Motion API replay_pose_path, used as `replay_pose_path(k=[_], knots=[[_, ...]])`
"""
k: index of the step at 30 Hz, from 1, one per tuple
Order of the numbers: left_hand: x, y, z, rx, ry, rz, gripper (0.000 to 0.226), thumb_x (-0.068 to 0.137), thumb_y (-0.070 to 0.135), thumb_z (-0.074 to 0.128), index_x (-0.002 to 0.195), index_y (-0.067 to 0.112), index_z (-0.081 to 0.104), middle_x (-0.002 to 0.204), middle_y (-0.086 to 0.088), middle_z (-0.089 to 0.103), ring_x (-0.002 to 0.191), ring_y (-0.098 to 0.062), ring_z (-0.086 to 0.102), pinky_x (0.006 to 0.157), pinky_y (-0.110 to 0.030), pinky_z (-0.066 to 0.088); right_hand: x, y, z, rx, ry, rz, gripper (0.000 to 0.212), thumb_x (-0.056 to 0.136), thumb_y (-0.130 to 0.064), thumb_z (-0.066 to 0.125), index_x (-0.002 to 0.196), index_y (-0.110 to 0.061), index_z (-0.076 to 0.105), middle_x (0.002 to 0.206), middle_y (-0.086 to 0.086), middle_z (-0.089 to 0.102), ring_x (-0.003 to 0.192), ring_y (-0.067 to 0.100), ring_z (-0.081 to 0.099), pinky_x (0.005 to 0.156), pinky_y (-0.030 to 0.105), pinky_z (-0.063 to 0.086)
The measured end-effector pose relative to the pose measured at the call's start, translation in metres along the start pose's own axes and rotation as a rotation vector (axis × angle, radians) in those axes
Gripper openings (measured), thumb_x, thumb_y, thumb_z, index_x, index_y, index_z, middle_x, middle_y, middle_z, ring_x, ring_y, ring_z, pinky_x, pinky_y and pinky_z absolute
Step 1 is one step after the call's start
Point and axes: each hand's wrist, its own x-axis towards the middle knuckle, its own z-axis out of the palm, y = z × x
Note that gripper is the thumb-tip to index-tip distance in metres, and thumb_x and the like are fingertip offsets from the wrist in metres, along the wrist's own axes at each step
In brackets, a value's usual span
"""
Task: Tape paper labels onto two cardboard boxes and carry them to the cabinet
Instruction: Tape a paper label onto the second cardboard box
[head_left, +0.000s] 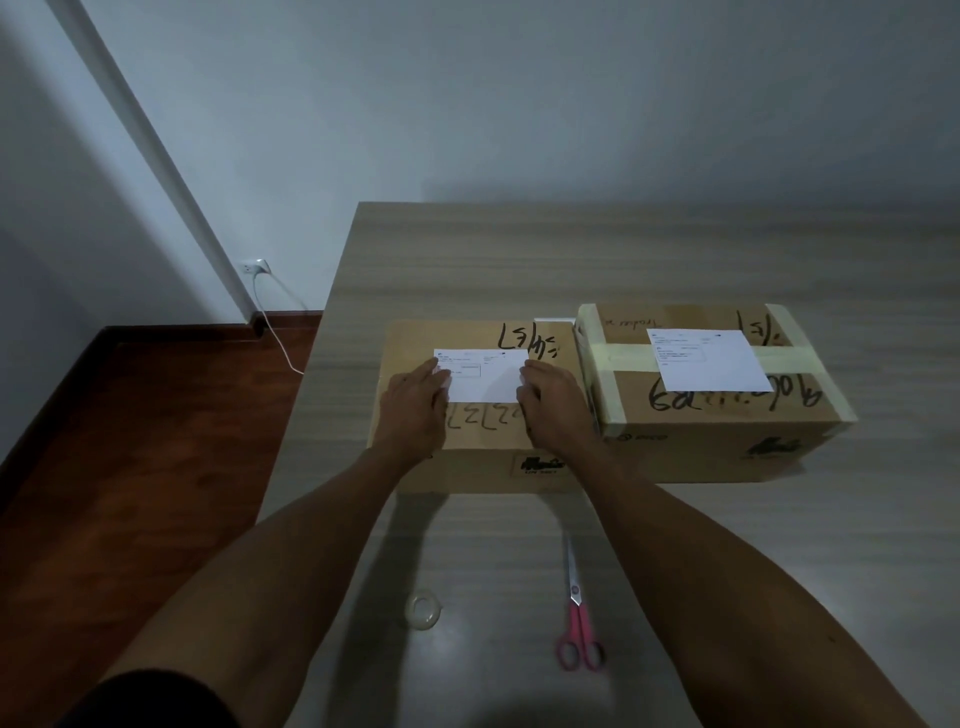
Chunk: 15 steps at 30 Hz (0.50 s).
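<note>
Head view, left hand (415, 402) and right hand (550, 402) flat, fingers extended, pressing paper label (483, 374) onto left cardboard box (467, 457), gripping nothing.

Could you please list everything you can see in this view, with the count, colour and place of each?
cardboard boxes: 2, brown with black handwriting, side by side on the table; left box, right box banded with pale tape
paper labels: 2, white; one on the left box, one on the right box
tape roll: 1, clear, on the table near its front edge
scissors: 1, pink handles, right of the tape roll
table: 1, light wood grain
wall socket: 1, white, with a white cable plugged in
floor: dark red-brown wood, left
left hand: flat on the label's left edge
right hand: flat on the label's right edge
</note>
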Motion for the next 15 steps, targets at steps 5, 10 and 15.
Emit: replay_pose_path(k=[5, 10, 15], knots=[[-0.018, 0.011, -0.009, -0.113, 0.049, -0.008, 0.041, 0.107, 0.023, 0.046, 0.143, 0.008, 0.055, 0.151, -0.012, 0.051, 0.134, -0.032, 0.049, 0.111, -0.046, 0.039, -0.016, -0.002, -0.001, -0.042, 0.040, 0.063, 0.030, 0.103, -0.012, 0.049, 0.125, 0.001, 0.065, 0.124, 0.018, 0.061, 0.118, 0.033, 0.054, 0.096, 0.040, 0.046], [-0.052, 0.021, -0.015, -0.211, 0.139, -0.111, 0.031, 0.100, 0.023, 0.059, 0.128, 0.009, 0.062, 0.132, -0.013, 0.050, 0.109, -0.030, 0.058, 0.094, -0.043, 0.052, -0.043, -0.009, -0.001, 0.027, 0.065, 0.107, 0.019, 0.100, -0.016, 0.052, 0.114, -0.012, 0.063, 0.116, 0.006, 0.061, 0.098, 0.023, 0.059, 0.078, 0.038, 0.050], [-0.095, 0.026, -0.014, -0.211, 0.089, -0.179, 0.020, 0.097, 0.023, 0.061, 0.115, 0.014, 0.060, 0.119, -0.007, 0.054, 0.096, -0.025, 0.059, 0.084, -0.044, 0.054, -0.075, -0.011, 0.000, 0.098, 0.041, 0.061, 0.009, 0.100, -0.017, 0.053, 0.094, -0.011, 0.057, 0.089, 0.007, 0.060, 0.079, 0.026, 0.057, 0.069, 0.042, 0.049]])
